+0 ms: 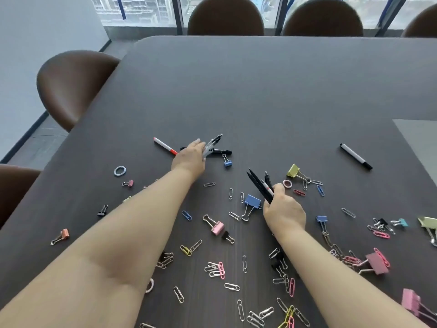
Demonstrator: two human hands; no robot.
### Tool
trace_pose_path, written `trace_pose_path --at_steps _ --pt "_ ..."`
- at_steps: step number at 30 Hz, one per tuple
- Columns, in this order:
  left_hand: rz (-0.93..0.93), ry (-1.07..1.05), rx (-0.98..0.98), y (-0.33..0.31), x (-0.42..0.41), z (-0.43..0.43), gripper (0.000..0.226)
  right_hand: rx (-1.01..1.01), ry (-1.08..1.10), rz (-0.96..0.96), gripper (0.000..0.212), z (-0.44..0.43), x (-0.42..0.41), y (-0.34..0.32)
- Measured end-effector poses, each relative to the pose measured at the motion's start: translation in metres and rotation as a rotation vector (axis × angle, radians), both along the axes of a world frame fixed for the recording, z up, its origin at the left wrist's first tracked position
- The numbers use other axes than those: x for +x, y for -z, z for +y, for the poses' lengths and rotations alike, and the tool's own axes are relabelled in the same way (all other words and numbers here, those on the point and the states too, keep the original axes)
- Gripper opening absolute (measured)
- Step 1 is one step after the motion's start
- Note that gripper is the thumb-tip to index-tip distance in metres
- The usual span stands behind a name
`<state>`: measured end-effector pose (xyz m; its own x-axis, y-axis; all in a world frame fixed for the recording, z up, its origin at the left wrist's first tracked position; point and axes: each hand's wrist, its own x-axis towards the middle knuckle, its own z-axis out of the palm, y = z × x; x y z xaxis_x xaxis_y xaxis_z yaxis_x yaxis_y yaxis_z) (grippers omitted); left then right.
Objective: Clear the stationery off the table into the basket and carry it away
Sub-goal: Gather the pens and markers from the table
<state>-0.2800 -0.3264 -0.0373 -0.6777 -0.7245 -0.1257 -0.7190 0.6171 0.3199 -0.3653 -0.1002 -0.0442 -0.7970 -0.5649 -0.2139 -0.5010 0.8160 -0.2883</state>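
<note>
My left hand (190, 158) grips a clear pen (211, 144) lifted just above the dark table (272, 91). Under it lie a black marker (221, 151) and a white pen with red ends (164, 146). My right hand (283, 210) holds a bundle of black pens (261, 185) that point up and to the left. A white marker with a black cap (356, 156) lies alone at the right. Several paper clips (220, 269) and binder clips, among them a blue one (251, 202) and a pink one (216, 227), are scattered over the near table. No basket is in view.
Brown chairs stand at the left (71, 86) and along the far edge (225, 17). A grey mat (418, 140) lies at the table's right edge. A window runs behind the far chairs. Small hair ties (120, 171) lie among the clips.
</note>
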Motion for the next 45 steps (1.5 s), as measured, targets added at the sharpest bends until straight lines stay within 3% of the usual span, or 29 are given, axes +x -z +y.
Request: trace_pose_path --at_steps 5,14,19,25,29,37,45 --pt "0.005 -0.024 -0.062 0.011 -0.001 0.012 0.023 -0.032 0.005 -0.003 0.028 0.002 -0.002 0.001" --pt "0.037 -0.041 -0.237 0.013 0.039 0.020 0.025 -0.130 -0.002 -0.055 0.026 0.009 -0.003 -0.002" --pt "0.169 -0.239 -0.073 0.001 0.047 0.006 0.034 -0.136 0.001 -0.044 0.025 0.009 -0.002 -0.001" --pt "0.199 -0.416 0.060 -0.001 0.033 -0.027 0.045 -0.152 0.000 -0.029 0.022 0.008 -0.003 0.002" --pt "0.095 -0.397 0.107 0.004 0.026 -0.029 0.045 -0.158 -0.008 -0.016 0.021 0.009 -0.004 0.004" --pt "0.040 -0.336 -0.039 0.002 0.040 -0.004 0.028 -0.165 0.001 -0.024 0.021 0.009 -0.004 0.004" --pt "-0.002 -0.210 0.093 -0.001 0.037 0.044 0.029 -0.155 0.013 -0.078 0.025 0.011 -0.003 -0.001"
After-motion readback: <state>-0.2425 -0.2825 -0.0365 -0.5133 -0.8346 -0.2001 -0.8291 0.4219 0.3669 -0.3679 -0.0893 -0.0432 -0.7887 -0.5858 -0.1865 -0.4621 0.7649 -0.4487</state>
